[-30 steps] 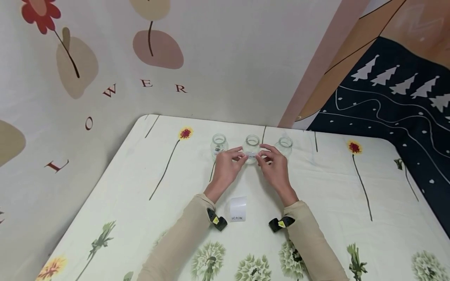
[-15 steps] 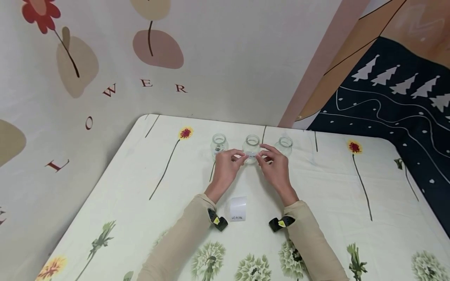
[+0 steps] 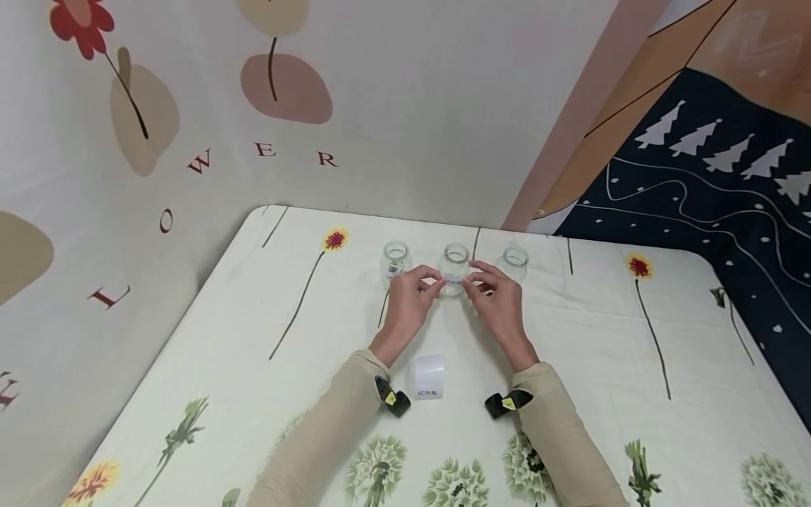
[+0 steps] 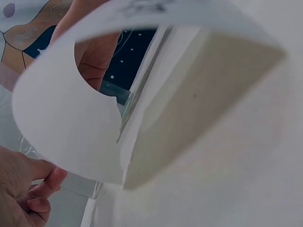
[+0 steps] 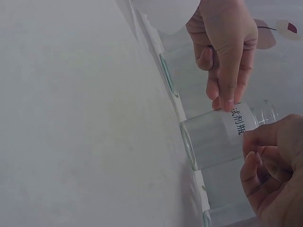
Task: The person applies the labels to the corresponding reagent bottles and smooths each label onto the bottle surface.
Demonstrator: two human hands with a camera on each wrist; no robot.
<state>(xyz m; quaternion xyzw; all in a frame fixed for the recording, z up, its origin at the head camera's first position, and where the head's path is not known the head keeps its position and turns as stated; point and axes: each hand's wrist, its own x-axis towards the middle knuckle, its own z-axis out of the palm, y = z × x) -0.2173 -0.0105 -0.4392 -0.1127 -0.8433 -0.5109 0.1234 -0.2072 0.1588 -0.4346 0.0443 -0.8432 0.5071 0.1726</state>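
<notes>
Hands: left hand (image 3: 408,299) pinches the near-left edge of the label (image 5: 238,120); right hand (image 3: 499,303) pinches its other edge with thumb and finger.
Label: white, marked with black characters, against the front of the middle jar (image 3: 455,263), below its neck.
Middle jar: clear glass, upright between the hands.
Neighbours: left jar (image 3: 395,260) and right jar (image 3: 513,263), near the middle jar on either side, each partly hidden by a hand.
Strip (image 3: 429,373): curled white paper with writing, on the person's side of the middle jar.
Cloth (image 3: 253,296): flower-printed, under the middle jar.
Backdrop (image 3: 412,127): beyond the middle jar.
</notes>
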